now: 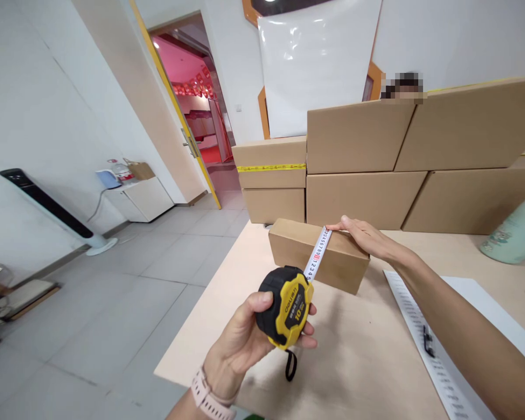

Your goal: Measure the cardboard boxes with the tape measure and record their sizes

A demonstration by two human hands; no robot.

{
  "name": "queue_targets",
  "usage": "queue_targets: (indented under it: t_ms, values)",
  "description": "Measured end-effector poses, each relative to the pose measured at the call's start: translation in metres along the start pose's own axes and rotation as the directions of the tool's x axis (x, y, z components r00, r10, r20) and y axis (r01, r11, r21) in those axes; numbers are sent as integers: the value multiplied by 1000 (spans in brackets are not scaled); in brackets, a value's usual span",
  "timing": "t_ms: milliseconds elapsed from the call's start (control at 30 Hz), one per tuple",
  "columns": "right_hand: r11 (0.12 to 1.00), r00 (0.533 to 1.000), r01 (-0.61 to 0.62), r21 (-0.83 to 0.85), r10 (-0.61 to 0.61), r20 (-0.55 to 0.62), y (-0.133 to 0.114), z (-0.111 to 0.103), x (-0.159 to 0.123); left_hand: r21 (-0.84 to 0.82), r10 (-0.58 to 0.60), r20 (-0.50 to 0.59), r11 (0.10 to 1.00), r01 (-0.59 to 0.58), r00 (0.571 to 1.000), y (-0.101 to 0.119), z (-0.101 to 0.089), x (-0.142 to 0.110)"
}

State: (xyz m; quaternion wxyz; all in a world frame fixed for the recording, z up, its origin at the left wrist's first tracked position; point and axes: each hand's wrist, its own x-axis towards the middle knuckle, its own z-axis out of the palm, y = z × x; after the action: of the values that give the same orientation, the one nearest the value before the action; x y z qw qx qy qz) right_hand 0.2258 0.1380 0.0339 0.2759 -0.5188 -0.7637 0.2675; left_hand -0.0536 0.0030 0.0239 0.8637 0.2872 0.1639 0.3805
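Note:
My left hand (249, 332) is wrapped round a yellow and black tape measure (287, 306), with a black wrist loop hanging under it. A stretch of white blade (318, 251) runs out of the case, up and away to a small brown cardboard box (317, 262) lying on the table. My right hand (365, 236) rests on the top of that box, its fingertips at the blade's far end, holding it by the box's far edge. The fingers below the right hand's edge are partly hidden.
Large cardboard boxes (363, 198) are stacked along the table's back, a person's head (402, 87) behind them. A green tumbler (518, 227) stands at right. Printed sheets (476, 326) with a black pen (427, 341) lie under my right forearm. The table's left edge drops to tiled floor.

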Motion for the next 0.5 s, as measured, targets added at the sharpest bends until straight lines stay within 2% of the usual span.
queue_targets:
  t_ms: [500]
  values:
    - [999, 1000, -4, 38, 4, 8, 2, 0, 0, 5, -5, 11, 1000, 5, 1000, 1, -1, -1]
